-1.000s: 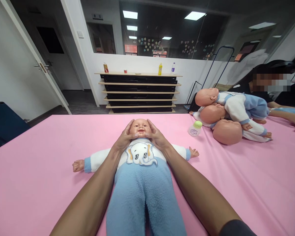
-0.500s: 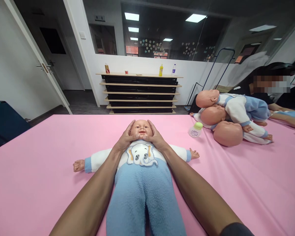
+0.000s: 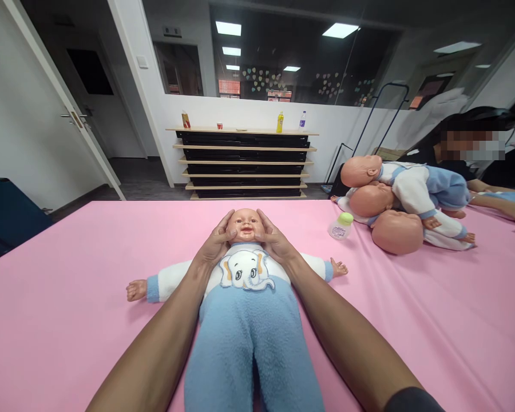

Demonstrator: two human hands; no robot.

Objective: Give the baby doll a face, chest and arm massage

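"What colour is the counter (image 3: pixel 68 337)?"
"Plain pink."
"And the suit (image 3: pixel 249 315) on the doll (image 3: pixel 246 222)?"
"White above, light blue below, with light-blue cuffs (image 3: pixel 153 288). The elephant patch (image 3: pixel 245 270) is white, with orange in its ears and a bluish outline."
"The stacked dolls (image 3: pixel 397 232)?"
"Dressed in white and light blue as well."
"The small bottle (image 3: pixel 339 230) near them?"
"Whitish, under a yellow-green cap (image 3: pixel 345 218)."
"And the shelves (image 3: pixel 245 162)?"
"Pale wood, black between them; up top, a yellow bottle (image 3: pixel 280 122) and one with a purple label (image 3: pixel 302 122)."

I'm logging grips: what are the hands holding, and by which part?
The doll, by its head: the left hand and right hand cup it from either side.
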